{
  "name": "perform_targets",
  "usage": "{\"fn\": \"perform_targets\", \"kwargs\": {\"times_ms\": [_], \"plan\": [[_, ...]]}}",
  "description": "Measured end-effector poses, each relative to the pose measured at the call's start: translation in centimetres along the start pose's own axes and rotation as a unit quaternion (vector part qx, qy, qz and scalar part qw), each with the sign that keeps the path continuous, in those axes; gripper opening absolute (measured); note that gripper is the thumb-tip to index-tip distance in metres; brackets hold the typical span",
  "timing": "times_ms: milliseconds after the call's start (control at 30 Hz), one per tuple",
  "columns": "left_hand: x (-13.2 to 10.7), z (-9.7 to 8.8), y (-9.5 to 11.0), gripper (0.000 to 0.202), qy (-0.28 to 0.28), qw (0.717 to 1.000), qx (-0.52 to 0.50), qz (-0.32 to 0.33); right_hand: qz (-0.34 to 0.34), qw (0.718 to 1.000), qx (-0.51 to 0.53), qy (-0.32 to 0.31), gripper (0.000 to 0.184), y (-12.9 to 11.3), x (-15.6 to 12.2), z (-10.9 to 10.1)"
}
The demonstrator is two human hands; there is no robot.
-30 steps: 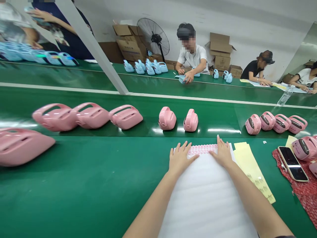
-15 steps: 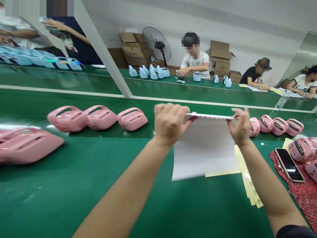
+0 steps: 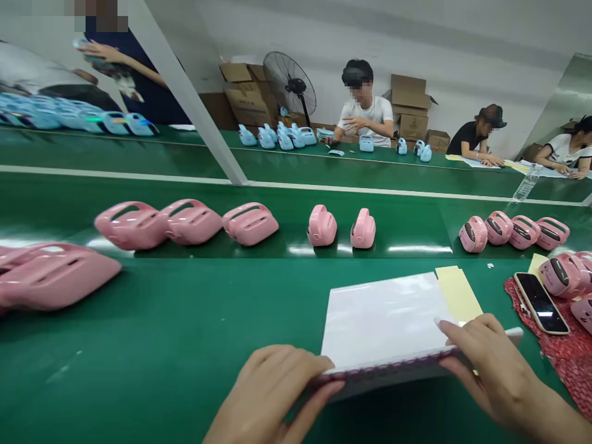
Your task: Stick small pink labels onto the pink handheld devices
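Note:
A white paper sheet (image 3: 383, 317) lies low over the green table, its near edge folded down and lined with small purplish marks. My left hand (image 3: 282, 391) pinches the near left corner, thumb underneath and fingers on top. Towards the other end of that edge, my right hand (image 3: 497, 364) grips the sheet between thumb and fingers. A pale end of the sheet shows past its knuckles. Yellow paper sheets (image 3: 457, 293) lie beside and partly beneath the white sheet.
Pink plastic housings (image 3: 252, 223) stand in a row along the raised strip, with more at the left and right. A phone (image 3: 541, 302) rests on red bubble wrap (image 3: 571, 382). Co-workers sit across the green bench, near blue housings (image 3: 296, 135). A slanted post (image 3: 194, 92) rises at left.
Both hands have come down and towards me with the white sheet's edge, turning its white face up. Two pink housings behind it are now uncovered. Across the bench, a co-worker's hands have shifted.

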State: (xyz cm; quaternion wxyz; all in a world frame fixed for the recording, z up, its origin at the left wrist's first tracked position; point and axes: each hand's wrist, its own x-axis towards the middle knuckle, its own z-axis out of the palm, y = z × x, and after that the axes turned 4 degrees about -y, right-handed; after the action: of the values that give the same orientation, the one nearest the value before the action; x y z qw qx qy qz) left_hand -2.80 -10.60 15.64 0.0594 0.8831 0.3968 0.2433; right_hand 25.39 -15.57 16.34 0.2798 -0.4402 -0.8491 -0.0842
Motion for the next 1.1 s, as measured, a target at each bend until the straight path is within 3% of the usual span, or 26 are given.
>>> {"fn": "perform_targets", "kwargs": {"times_ms": [100, 233, 367, 467, 533, 600, 733, 833, 967, 1100], "plan": [[1.9, 2.1, -1.6, 0.024, -0.09, 0.992, -0.047, -0.077, 0.046, 0.997, 0.011, -0.054, 0.042, 1.9, 0.1, 2.5], [5.0, 6.5, -4.2, 0.019, -0.203, 0.963, -0.037, -0.175, 0.13, 0.979, 0.026, -0.157, 0.044, 5.8, 0.6, 8.3], [5.7, 10.5, -4.7, 0.033, -0.187, 0.959, 0.022, -0.213, 0.19, 0.956, 0.024, -0.22, 0.041, 8.1, 0.9, 13.0], [4.0, 12.5, -3.4, 0.043, -0.153, 0.968, 0.075, -0.181, 0.19, 0.956, 0.019, -0.221, 0.04, 8.4, 1.0, 14.9], [2.4, 13.3, -2.3, 0.045, -0.161, 0.978, 0.112, -0.074, 0.184, 0.958, 0.015, -0.22, 0.041, 8.3, 0.9, 15.7], [0.9, 13.6, -1.5, 0.044, -0.222, 0.969, 0.107, -0.012, 0.178, 0.96, 0.007, -0.215, 0.041, 7.9, 0.5, 16.3], [-0.6, 13.2, -0.2, 0.056, -0.315, 0.944, 0.087, -0.037, 0.182, 0.965, -0.013, -0.191, 0.038, 7.1, -0.7, 17.2], [-1.1, 13.6, 1.3, 0.07, -0.292, 0.951, 0.097, -0.024, 0.195, 0.966, -0.027, -0.166, 0.034, 6.8, -1.5, 17.6], [-2.1, 15.9, 2.3, 0.056, -0.205, 0.97, 0.116, 0.056, 0.216, 0.966, -0.04, -0.137, 0.033, 7.4, -2.1, 17.8], [-2.6, 17.8, 1.7, 0.05, -0.126, 0.981, 0.126, 0.075, 0.213, 0.969, -0.04, -0.122, 0.041, 6.8, -2.0, 17.8]]}}
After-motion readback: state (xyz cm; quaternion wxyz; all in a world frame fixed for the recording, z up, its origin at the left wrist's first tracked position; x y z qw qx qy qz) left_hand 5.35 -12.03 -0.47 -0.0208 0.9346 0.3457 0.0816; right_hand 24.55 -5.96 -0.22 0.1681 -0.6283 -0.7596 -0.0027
